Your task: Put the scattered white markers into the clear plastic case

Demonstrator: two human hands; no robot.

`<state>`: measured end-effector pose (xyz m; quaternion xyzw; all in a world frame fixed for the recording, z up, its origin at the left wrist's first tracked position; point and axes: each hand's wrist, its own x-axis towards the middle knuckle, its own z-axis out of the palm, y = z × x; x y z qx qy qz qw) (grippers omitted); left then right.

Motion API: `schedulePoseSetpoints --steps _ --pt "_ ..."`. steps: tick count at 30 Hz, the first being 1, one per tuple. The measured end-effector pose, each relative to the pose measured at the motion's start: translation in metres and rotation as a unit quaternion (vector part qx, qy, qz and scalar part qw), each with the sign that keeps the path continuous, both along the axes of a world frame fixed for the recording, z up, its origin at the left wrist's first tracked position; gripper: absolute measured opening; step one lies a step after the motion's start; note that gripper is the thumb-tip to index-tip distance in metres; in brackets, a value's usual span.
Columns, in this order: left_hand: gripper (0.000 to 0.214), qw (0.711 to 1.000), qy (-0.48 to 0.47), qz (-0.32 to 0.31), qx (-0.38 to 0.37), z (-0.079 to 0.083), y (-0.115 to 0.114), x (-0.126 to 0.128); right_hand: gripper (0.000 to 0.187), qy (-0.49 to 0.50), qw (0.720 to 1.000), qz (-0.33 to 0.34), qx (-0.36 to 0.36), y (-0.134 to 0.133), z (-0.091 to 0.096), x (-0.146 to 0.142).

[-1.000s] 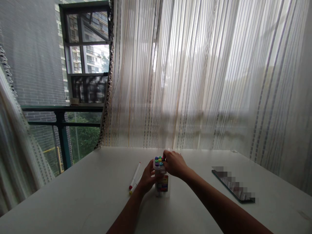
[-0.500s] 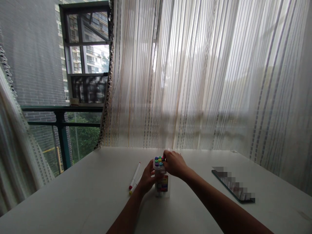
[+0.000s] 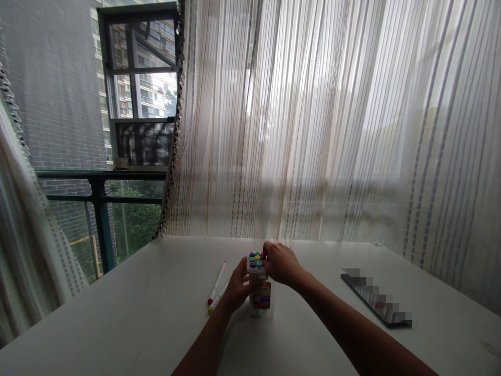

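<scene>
Clear plastic is encasing a pack of markers (image 3: 260, 295), which is standing upright on the bench (image 3: 117, 318) with its coloured caps (image 3: 256, 257) facing up. The left hand (image 3: 237, 286) is gripping the pack's side, while the right hand (image 3: 282, 263) is curling over its top edge. Two white markers (image 3: 216, 282) are lying just beside the left hand; a knock from that wrist could roll them, and a sideways push could tip the tall pack. The hands are hiding part of the pack, and pixelation is obscuring part of the phone (image 3: 376, 300) lying to the right.
</scene>
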<state>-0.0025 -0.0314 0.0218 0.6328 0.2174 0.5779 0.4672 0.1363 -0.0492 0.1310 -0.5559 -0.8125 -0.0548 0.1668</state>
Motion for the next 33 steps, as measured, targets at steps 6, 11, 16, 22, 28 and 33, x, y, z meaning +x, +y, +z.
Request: schedulePoseSetpoints --steps 6,11,16,22,28,33 --pt "0.059 1.000 0.005 0.004 -0.003 0.002 -0.002 0.000 0.013 0.007 1.000 0.000 0.004 0.001 -0.002 0.001" --pt "0.061 1.000 0.009 0.005 -0.007 0.003 -0.002 0.000 0.014 0.008 1.000 -0.003 0.010 0.002 -0.003 0.001" --pt "0.059 1.000 0.016 0.009 -0.008 0.001 -0.002 0.000 0.015 0.004 1.000 -0.003 0.008 0.000 -0.003 0.001" --pt "0.058 0.999 0.022 0.023 0.011 -0.001 0.001 0.000 0.014 -0.001 1.000 -0.003 0.022 0.001 -0.002 0.001" --pt "0.054 0.999 0.010 0.035 -0.010 -0.001 -0.001 -0.001 0.018 -0.006 1.000 -0.003 -0.005 -0.004 0.001 -0.002" --pt "0.064 0.997 -0.011 0.038 -0.064 -0.010 0.006 -0.003 0.024 0.002 0.999 0.040 -0.005 0.004 -0.007 -0.001"
